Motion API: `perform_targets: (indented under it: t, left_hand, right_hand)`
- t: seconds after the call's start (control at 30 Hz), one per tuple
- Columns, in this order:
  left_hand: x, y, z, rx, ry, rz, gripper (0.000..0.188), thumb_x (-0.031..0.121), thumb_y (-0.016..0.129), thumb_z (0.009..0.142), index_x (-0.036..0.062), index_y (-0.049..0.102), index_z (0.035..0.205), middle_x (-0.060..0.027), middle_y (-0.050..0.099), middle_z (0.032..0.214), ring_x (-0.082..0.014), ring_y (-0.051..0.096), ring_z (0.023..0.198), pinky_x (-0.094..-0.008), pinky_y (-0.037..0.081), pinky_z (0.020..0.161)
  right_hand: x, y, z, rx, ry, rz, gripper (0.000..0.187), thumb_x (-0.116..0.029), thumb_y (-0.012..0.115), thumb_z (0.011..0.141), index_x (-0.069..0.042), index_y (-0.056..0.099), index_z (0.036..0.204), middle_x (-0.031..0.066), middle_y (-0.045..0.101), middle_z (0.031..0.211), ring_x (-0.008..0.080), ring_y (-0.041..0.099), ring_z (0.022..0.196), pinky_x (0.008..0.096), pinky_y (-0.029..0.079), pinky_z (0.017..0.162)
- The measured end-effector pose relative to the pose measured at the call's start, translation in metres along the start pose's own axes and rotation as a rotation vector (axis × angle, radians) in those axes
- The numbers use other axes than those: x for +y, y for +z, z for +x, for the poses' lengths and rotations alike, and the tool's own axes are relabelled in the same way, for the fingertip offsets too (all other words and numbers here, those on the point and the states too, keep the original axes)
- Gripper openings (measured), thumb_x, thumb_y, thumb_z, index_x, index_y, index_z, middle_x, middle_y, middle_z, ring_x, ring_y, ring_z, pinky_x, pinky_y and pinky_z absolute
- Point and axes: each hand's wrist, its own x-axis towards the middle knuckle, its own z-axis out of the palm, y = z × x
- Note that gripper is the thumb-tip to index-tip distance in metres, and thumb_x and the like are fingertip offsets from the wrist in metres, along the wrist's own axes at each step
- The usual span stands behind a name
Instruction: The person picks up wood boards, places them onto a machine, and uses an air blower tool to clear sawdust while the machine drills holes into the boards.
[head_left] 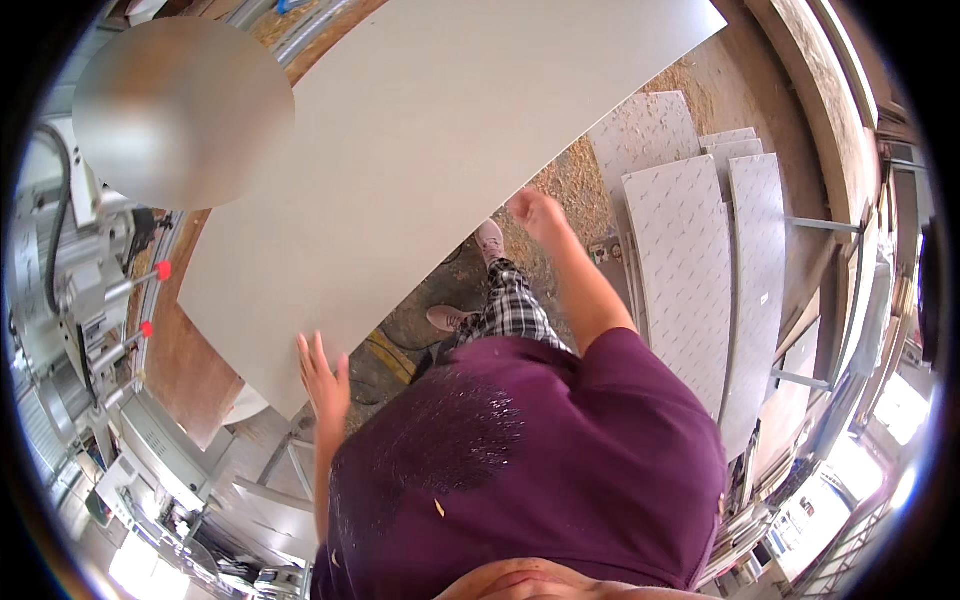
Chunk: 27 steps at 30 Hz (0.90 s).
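Note:
A large, pale grey flat panel [420, 110] stretches from the upper right down to the lower left in front of me. My left hand [323, 382] lies at its near left corner, fingers stretched and spread, palm toward the surface. Further along the near edge, my right hand [537, 212] has its fingers curled at the rim, apparently gripping it. The fingertips there are partly hidden and slightly smeared. Beneath the panel's left end a brown board [190, 370] shows.
On the left stands a machine [85, 290] with metal rails and red knobs. Several patterned, light grey panels [680, 270] lean in a stack to my right. Wood shavings [570, 180] cover the floor near my feet. A round blur hides part of the upper left.

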Motion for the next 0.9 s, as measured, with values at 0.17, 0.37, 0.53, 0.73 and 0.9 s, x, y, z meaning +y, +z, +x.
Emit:
perform_targets:
  t: [0.17, 0.37, 0.53, 0.73, 0.9]
  left_hand:
    - [0.009, 0.010, -0.043, -0.150, -0.088, -0.022, 0.072, 0.023, 0.062, 0.083, 0.0001, 0.026, 0.141, -0.0232, 0.019, 0.148, -0.0377, 0.021, 0.137, -0.0447, 0.023, 0.109]
    - [0.028, 0.000, -0.029, -0.277, -0.199, -0.005, 0.080, 0.022, 0.065, 0.080, -0.0006, 0.021, 0.143, -0.0232, 0.014, 0.150, -0.0355, 0.018, 0.138, -0.0411, 0.025, 0.109]
    - [0.032, -0.008, -0.029, -0.297, -0.207, -0.008, 0.081, 0.025, 0.065, 0.081, -0.0004, 0.020, 0.143, -0.0217, 0.013, 0.150, -0.0343, 0.018, 0.139, -0.0402, 0.026, 0.109]
    - [0.018, -0.006, -0.044, -0.246, -0.203, 0.033, 0.077, 0.034, 0.060, 0.084, 0.0032, 0.023, 0.144, -0.0208, 0.014, 0.150, -0.0331, 0.019, 0.138, -0.0402, 0.026, 0.109]
    - [0.009, -0.003, -0.053, -0.172, -0.182, 0.001, 0.081, 0.045, 0.059, 0.084, 0.0044, 0.023, 0.144, -0.0209, 0.016, 0.150, -0.0326, 0.021, 0.138, -0.0408, 0.026, 0.109]
  right_hand:
    - [0.054, 0.009, 0.089, 0.100, -0.059, -0.257, 0.037, -0.033, 0.048, 0.093, -0.005, 0.055, 0.115, 0.0100, 0.060, 0.106, 0.0220, 0.057, 0.094, 0.0376, 0.049, 0.081]
    - [0.017, 0.054, 0.083, 0.039, 0.042, 0.333, 0.031, -0.030, 0.051, 0.092, -0.006, 0.056, 0.111, 0.0084, 0.061, 0.101, 0.0193, 0.058, 0.087, 0.0327, 0.048, 0.074]
    - [-0.005, 0.094, 0.028, -0.026, 0.093, 0.353, 0.027, -0.027, 0.053, 0.091, -0.007, 0.057, 0.108, 0.0070, 0.062, 0.097, 0.0171, 0.059, 0.081, 0.0285, 0.048, 0.068]
    - [0.016, 0.100, -0.034, -0.078, 0.268, 0.046, 0.026, -0.023, 0.056, 0.090, -0.006, 0.057, 0.110, 0.0068, 0.063, 0.097, 0.0154, 0.062, 0.079, 0.0262, 0.050, 0.064]
    - [0.044, 0.058, -0.103, -0.414, 0.179, -0.619, 0.028, -0.011, 0.071, 0.080, 0.000, 0.061, 0.104, 0.0043, 0.065, 0.091, 0.0150, 0.064, 0.080, 0.0306, 0.052, 0.065]
